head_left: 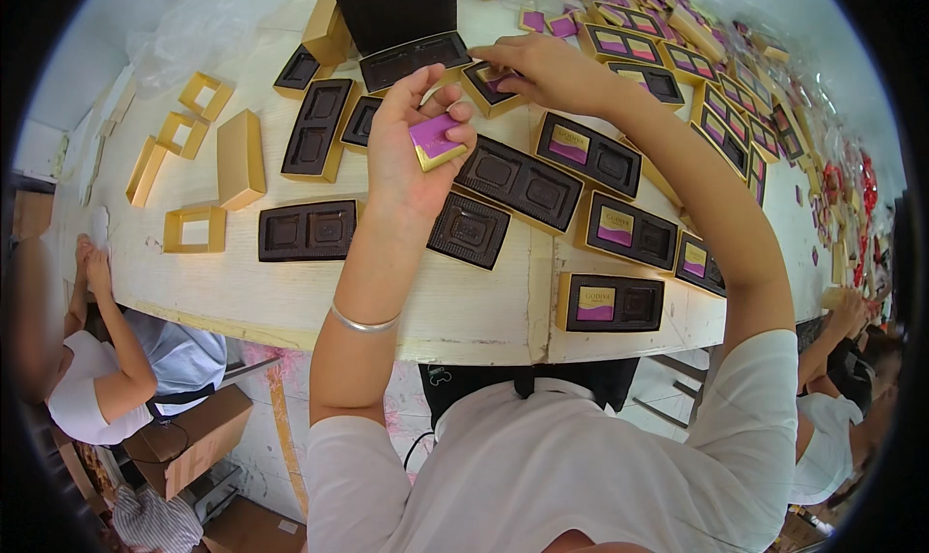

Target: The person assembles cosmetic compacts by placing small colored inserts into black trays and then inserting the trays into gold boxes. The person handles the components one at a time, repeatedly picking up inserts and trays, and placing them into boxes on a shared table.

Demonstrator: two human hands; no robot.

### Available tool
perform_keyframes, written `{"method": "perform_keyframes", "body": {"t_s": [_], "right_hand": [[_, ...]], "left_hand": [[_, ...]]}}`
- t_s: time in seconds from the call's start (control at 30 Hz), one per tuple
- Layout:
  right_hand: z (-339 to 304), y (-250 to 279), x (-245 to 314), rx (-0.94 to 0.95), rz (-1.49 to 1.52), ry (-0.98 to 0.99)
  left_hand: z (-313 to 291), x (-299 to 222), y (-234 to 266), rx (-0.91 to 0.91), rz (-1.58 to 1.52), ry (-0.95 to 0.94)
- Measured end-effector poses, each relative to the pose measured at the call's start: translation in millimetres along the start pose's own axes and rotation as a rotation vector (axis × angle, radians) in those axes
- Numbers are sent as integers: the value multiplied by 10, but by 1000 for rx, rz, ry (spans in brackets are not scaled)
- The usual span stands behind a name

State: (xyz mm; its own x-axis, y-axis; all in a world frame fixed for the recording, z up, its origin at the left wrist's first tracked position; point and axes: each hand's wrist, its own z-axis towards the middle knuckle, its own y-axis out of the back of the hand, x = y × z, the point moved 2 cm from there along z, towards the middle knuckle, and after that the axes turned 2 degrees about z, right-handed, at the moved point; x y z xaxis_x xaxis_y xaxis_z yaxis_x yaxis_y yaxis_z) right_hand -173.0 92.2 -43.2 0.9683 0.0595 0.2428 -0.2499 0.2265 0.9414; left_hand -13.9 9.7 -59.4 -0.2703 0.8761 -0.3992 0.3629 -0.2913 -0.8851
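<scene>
My left hand [406,142] is turned palm up, fingers curled round a small purple-and-gold wrapped square [438,139], perhaps a chocolate. Beyond it, my right hand [547,69] reaches over a gold box with a dark tray [477,93]. Its fingertips pinch another purple square [496,82] at that tray; the fingers partly cover it. Around my left hand lie gold boxes with bare dark trays, such as a long two-well box [520,181] and a single-well one [468,229]. To the right, a two-well box [611,302] holds one square in its left well.
Gold sleeves [194,231] and a gold lid [240,159] lie at left. A tall black open box [397,16] stands at the back. Filled boxes [624,45] and loose purple squares spread over the far right. Other people sit at both sides, one person's hands [94,268] at left.
</scene>
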Motion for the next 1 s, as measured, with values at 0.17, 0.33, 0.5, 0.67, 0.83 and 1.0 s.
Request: {"method": "perform_keyframes", "body": {"t_s": [0.17, 0.33, 0.5, 0.67, 0.83, 1.0], "right_hand": [[-67, -26, -162, -6, 169, -26], [-59, -23, -209, 12, 264, -49], [-82, -99, -208, -84, 297, -78], [-131, -212, -248, -182, 414, -100], [-146, -224, -245, -142, 406, -118], [-209, -24, -96, -266, 506, -126]], "left_hand": [[0, 14, -11, 1, 10, 7], [7, 11, 7, 3, 5, 1], [27, 24, 20, -30, 5, 7], [6, 23, 15, -3, 4, 6], [11, 31, 15, -1, 5, 21], [20, 93, -10, 21, 45, 83]]}}
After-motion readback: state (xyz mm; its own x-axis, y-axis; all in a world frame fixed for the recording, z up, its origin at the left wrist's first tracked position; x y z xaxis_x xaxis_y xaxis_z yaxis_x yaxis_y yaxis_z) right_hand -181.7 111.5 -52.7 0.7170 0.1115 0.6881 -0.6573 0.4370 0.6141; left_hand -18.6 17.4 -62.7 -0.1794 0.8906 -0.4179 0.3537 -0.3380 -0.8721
